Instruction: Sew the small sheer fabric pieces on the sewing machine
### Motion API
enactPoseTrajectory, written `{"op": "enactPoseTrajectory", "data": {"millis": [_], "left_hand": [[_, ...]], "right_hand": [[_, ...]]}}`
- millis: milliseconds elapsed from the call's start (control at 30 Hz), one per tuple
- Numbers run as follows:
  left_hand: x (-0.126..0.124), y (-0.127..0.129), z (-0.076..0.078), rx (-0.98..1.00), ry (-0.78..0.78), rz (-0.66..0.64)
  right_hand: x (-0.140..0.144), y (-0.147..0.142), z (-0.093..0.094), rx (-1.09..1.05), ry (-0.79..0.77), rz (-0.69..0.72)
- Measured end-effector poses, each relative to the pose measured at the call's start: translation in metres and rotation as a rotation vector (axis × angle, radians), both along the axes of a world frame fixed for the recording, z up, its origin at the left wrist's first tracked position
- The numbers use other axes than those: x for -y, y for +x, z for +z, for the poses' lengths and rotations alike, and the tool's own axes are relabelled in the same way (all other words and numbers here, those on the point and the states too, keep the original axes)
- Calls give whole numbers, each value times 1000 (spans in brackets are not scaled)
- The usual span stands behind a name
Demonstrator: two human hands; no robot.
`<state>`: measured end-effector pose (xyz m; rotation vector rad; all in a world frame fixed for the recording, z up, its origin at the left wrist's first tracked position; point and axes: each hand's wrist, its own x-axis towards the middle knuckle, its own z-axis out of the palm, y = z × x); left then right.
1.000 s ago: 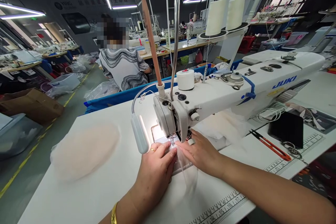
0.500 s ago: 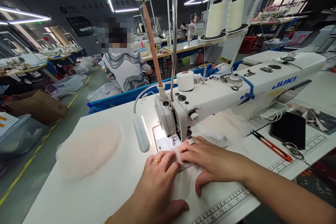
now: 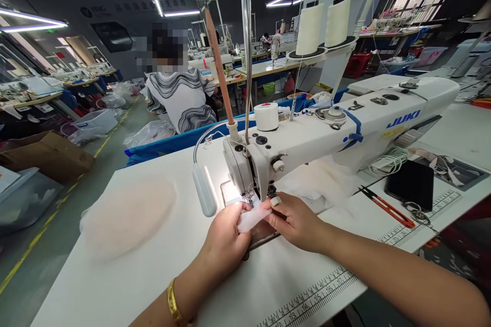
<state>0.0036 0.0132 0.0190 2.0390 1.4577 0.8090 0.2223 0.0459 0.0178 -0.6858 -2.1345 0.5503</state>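
Observation:
Between my hands is a small piece of sheer white fabric, lifted just in front of the needle area of a white sewing machine. My left hand pinches its left end between thumb and fingers. On the other end, my right hand closes its thumb and fingertips, right beside the presser foot. A lit work lamp shines on the needle plate. Further left, a round stack of sheer pale fabric lies on the table.
Orange thread snips, a black phone and a key ring lie to the right. A printed ruler runs along the front edge. More sheer fabric lies behind the machine arm. Another person sits beyond the table.
My hands went from lying flat on the fabric to pinching and lifting it by its ends. My left thumb has drawn in toward the fingers. The camera view shifted slightly.

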Motion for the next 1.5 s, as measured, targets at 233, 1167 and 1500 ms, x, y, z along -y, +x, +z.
{"op": "enactPoseTrajectory", "data": {"millis": [233, 1167, 1500], "left_hand": [[-9, -9, -5, 4, -20, -77], [20, -3, -7, -235, 464, -181], [1, -9, -11, -323, 479, -126]], "right_hand": [[1, -5, -1, -76, -48, -38], [-4, 14, -1, 442, 200, 118], [-12, 12, -6, 469, 211, 14]]}}
